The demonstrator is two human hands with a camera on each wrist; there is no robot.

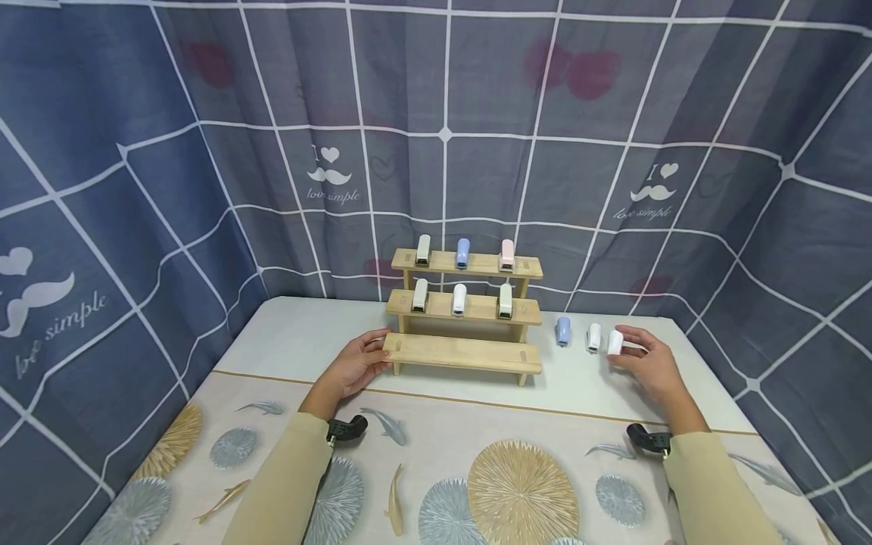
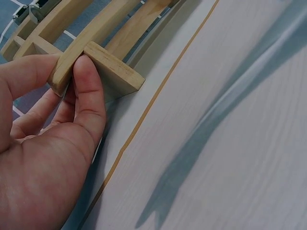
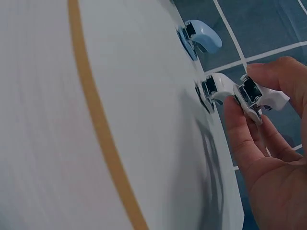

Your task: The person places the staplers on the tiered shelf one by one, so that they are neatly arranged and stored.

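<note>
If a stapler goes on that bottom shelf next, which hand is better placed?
Probably the right hand: it pinches a white stapler. The left hand grips the left end of the bottom shelf, with no stapler in it.

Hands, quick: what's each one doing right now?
Left hand: holding the left end of the rack's bottom shelf.
Right hand: holding a white stapler.

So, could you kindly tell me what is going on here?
A person's left hand grips the left end of the bottom shelf of a wooden stand. Their right hand holds a white stapler, near another white stapler and a blue one on the table. Three more staplers sit on the top shelf, and three on the middle shelf.
</note>
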